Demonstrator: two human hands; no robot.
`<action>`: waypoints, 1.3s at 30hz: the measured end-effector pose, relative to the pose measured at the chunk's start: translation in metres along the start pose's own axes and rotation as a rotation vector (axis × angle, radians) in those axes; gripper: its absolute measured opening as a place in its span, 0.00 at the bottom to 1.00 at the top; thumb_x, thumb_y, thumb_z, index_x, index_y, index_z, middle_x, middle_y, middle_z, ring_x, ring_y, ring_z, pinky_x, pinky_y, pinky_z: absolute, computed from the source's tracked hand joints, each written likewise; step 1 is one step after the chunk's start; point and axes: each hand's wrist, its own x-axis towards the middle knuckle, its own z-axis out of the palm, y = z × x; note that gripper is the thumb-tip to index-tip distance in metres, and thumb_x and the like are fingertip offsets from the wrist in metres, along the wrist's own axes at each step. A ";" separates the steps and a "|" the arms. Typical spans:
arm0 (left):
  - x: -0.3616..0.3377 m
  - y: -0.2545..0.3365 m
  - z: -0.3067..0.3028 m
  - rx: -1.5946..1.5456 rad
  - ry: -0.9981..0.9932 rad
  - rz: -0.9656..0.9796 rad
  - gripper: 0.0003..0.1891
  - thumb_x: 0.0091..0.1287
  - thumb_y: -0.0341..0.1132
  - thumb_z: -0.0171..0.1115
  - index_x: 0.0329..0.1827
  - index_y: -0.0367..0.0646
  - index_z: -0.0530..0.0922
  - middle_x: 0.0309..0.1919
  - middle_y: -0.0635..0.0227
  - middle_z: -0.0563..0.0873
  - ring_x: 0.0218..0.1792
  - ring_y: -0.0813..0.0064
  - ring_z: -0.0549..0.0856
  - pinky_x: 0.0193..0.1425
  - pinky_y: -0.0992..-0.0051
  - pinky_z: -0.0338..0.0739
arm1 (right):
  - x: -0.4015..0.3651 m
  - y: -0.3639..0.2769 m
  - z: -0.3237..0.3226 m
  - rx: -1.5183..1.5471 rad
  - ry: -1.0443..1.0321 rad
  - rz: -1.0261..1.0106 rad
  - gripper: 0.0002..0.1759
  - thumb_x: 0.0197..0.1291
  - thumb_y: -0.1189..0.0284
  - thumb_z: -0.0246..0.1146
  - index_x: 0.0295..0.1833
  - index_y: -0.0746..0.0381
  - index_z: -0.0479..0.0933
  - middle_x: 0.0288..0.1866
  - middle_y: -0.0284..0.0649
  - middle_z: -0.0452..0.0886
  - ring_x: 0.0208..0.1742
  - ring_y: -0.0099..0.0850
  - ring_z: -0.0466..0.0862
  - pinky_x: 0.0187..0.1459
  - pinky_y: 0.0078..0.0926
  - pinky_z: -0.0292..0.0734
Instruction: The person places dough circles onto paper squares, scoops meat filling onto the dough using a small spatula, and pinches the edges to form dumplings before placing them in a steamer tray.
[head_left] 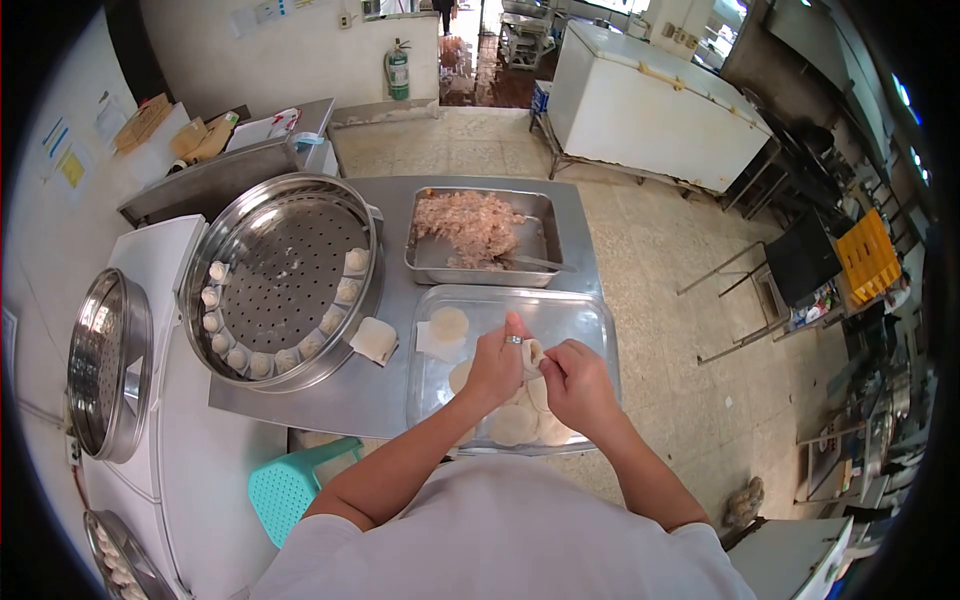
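Over a metal tray (590, 315), my left hand (497, 362) and my right hand (578, 382) are closed on a partly folded dumpling (531, 358) between them. A ring shows on my left hand. Flat dough rounds (513, 425) lie on the tray below my hands, and another round (449, 324) rests on white paper at its left. Behind the tray, a steel pan (430, 272) holds pinkish filling (468, 225) and a metal utensil (540, 263). To the left, a large perforated steamer (285, 270) has several dumplings (261, 364) around its inner edge.
A stack of white squares (375, 340) sits between steamer and tray on the steel table (350, 405). Another steamer (110, 365) stands far left. A turquoise stool (285, 495) is by the table's near left edge. A white freezer (650, 110) stands beyond, and a person is partly visible in the doorway.
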 end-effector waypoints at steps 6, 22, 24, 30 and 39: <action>0.011 -0.003 -0.010 0.229 -0.081 0.088 0.44 0.79 0.71 0.33 0.32 0.39 0.82 0.22 0.71 0.81 0.22 0.80 0.80 0.25 0.75 0.75 | 0.008 -0.008 -0.005 0.113 -0.030 0.106 0.06 0.64 0.77 0.68 0.42 0.70 0.82 0.35 0.49 0.82 0.34 0.43 0.83 0.35 0.37 0.78; 0.003 -0.001 -0.009 0.033 0.047 0.100 0.40 0.84 0.64 0.37 0.33 0.35 0.83 0.29 0.69 0.84 0.33 0.78 0.81 0.40 0.74 0.77 | 0.003 -0.012 0.004 0.210 -0.084 0.415 0.09 0.65 0.74 0.68 0.40 0.71 0.85 0.30 0.51 0.87 0.29 0.36 0.87 0.33 0.30 0.80; 0.004 -0.005 -0.010 0.061 0.057 0.089 0.41 0.83 0.65 0.37 0.32 0.35 0.83 0.29 0.68 0.84 0.33 0.78 0.81 0.41 0.73 0.78 | 0.002 -0.013 0.006 0.109 -0.036 0.298 0.08 0.65 0.74 0.68 0.40 0.71 0.85 0.31 0.51 0.87 0.29 0.38 0.87 0.33 0.32 0.80; 0.009 -0.003 -0.003 -0.050 0.111 0.134 0.40 0.84 0.62 0.39 0.31 0.34 0.84 0.24 0.65 0.85 0.30 0.73 0.83 0.39 0.67 0.78 | 0.004 -0.013 0.007 0.106 0.060 0.262 0.06 0.64 0.76 0.68 0.39 0.70 0.83 0.32 0.52 0.85 0.30 0.45 0.87 0.32 0.37 0.81; 0.005 0.005 -0.003 -0.098 0.104 0.116 0.42 0.83 0.65 0.36 0.33 0.34 0.84 0.30 0.67 0.86 0.34 0.77 0.82 0.43 0.72 0.79 | 0.004 -0.012 0.004 0.098 0.032 0.189 0.07 0.64 0.77 0.68 0.42 0.71 0.83 0.33 0.53 0.86 0.29 0.44 0.87 0.33 0.35 0.81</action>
